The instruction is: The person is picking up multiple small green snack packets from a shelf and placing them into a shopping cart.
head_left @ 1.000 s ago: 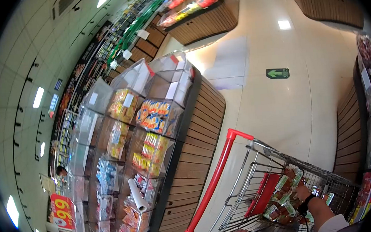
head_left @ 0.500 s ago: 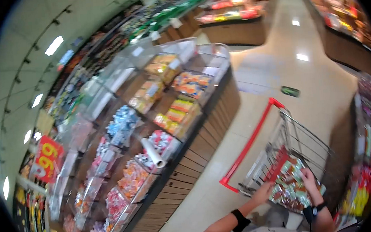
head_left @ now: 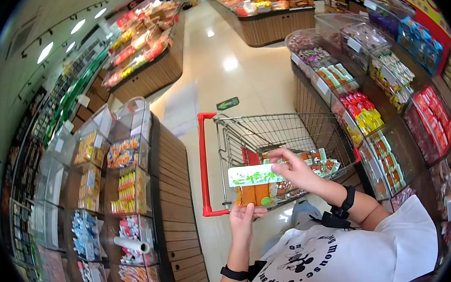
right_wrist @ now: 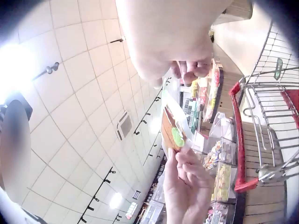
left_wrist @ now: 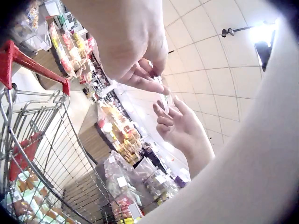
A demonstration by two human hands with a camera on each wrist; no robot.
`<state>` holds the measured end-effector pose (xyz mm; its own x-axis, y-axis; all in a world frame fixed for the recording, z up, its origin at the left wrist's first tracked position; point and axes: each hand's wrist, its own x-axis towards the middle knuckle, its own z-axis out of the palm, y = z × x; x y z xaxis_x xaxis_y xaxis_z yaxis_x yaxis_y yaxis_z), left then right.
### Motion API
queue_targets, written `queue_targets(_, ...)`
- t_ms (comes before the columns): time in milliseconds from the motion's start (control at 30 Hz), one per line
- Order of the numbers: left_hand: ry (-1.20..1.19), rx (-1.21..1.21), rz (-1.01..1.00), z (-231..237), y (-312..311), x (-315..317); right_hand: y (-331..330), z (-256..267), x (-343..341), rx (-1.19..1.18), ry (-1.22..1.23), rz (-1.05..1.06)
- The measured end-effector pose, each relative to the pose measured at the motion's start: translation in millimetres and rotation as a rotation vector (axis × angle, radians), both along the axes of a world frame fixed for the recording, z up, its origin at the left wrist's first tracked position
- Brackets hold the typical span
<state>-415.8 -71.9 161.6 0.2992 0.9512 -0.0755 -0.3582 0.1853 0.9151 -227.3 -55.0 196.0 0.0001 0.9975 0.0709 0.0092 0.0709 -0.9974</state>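
A clear snack packet (head_left: 250, 194) with a white and green printed header and orange-brown pieces inside is held up over the shopping cart (head_left: 204, 164). My left hand (head_left: 242, 220) pinches its lower edge, thumb on the front. At the packet's upper right corner is my right hand (head_left: 298, 171), its fingers loosely extended and close to the header. In the left wrist view the right hand (left_wrist: 184, 130) shows spread, slightly bent fingers beside the thin packet edge. Several similar packets (head_left: 320, 161) lie in the cart basket, partly hidden by the right arm.
Bins of wrapped sweets (head_left: 128, 193) line a wood-panelled counter on the left. Another candy counter (head_left: 358, 110) borders the cart on the right. Further display islands (head_left: 274, 24) stand ahead along the tiled aisle. A white roll (head_left: 132, 245) juts from the left bins.
The head view has swung round to the right. Both hands, earlier down among the packets in the cart, have come up with one packet, held at its lower edge by my left hand.
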Motion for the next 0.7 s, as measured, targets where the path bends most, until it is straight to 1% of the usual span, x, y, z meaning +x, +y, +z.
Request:
queue_targets(100,-0.03,0.035,-0.019,6.3,-8.0,1.7,-20.8,0.6,-7.7,-0.043,0.204,0.154)
queue_targets(133,-0.036,0.05,-0.029,7.9,-9.9,3.5,-31.1,19.3,-9.0,-0.11,0.197,0.176)
queue_targets(233,-0.059,0.067,-0.025,15.3,-16.2,5.3,-42.4,31.0,-14.3,0.012,0.18,0.148)
queue_targets(267,-0.028,0.108,-0.055,15.3,-15.8,2.9,-47.2,38.1,-15.2,-0.019,0.22,0.148)
queue_targets(333,0.034,0.181,-0.106,14.3,-14.6,-6.3,-45.7,27.6,-18.4,0.127,0.147,0.124)
queue_targets(367,0.051,0.212,-0.075,15.8,-15.0,-8.4,-46.0,23.2,-20.0,0.196,0.108,0.114)
queue_targets(433,0.082,0.274,-0.008,19.4,-15.1,-10.5,-51.5,33.5,-21.1,0.118,0.085,0.041)
queue_targets(467,0.203,0.452,0.089,10.9,-11.4,-12.0,-53.1,37.1,-22.4,0.08,0.072,0.007)
queue_targets(567,0.386,0.633,0.219,39.2,-14.1,-2.4,-51.2,31.4,-32.2,0.211,-0.172,-0.168)
queue_targets(600,0.395,0.677,0.043,44.8,-12.8,2.3,-51.1,33.6,-39.8,0.282,-0.229,-0.181)
queue_targets(633,0.467,0.717,-0.017,47.6,-14.4,7.3,-53.8,40.3,-46.1,0.363,-0.261,-0.114)
queue_targets(667,0.349,0.475,-0.203,32.6,-8.3,-1.4,-50.3,39.2,-53.4,0.434,-0.251,-0.041)
queue_targets(700,0.225,0.236,-0.383,28.8,-1.9,-7.0,-46.7,37.9,-58.5,0.509,-0.238,0.031)
